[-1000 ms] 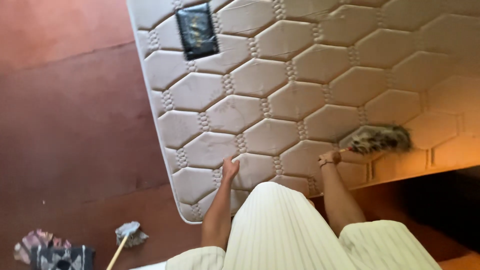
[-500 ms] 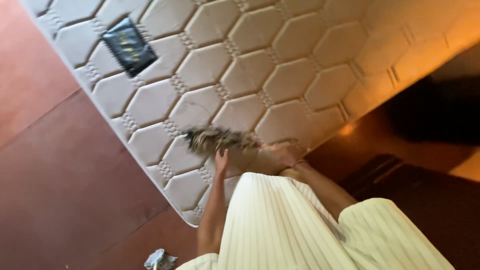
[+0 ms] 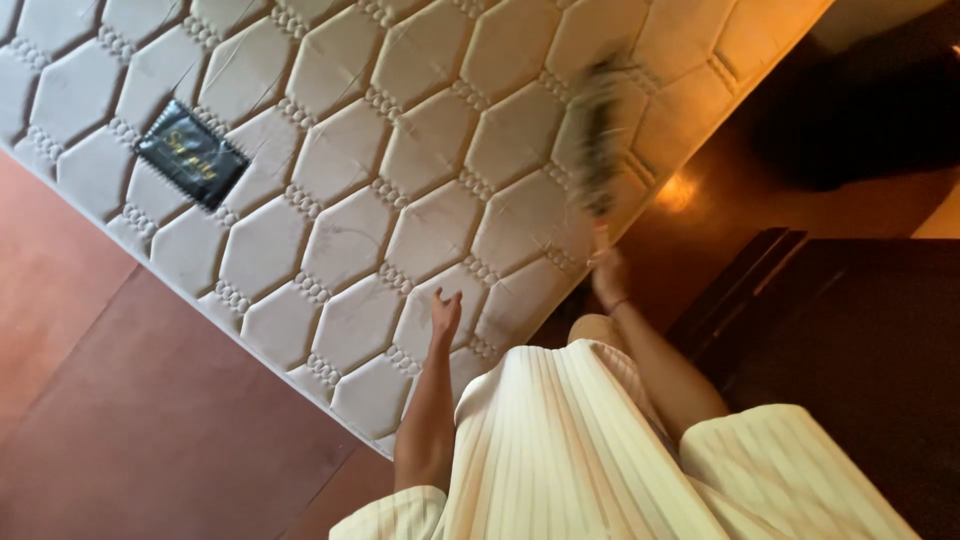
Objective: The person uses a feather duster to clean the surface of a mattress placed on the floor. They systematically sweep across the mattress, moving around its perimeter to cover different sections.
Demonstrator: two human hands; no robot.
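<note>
Red-brown floor (image 3: 150, 420); quilted cream mattress (image 3: 400, 180) with a dark label patch (image 3: 192, 168). Left hand (image 3: 444, 315) rests near the mattress edge, fingers loosely spread, holding nothing. Right hand (image 3: 606, 275) grips a brush (image 3: 598, 140) over the mattress's right edge. Brush is motion-blurred; right fingers hard to make out.

Right hand (image 3: 607, 275) gripping blurred brush (image 3: 598, 135) over quilted mattress (image 3: 420, 170), left hand (image 3: 445, 315) open on it
</note>
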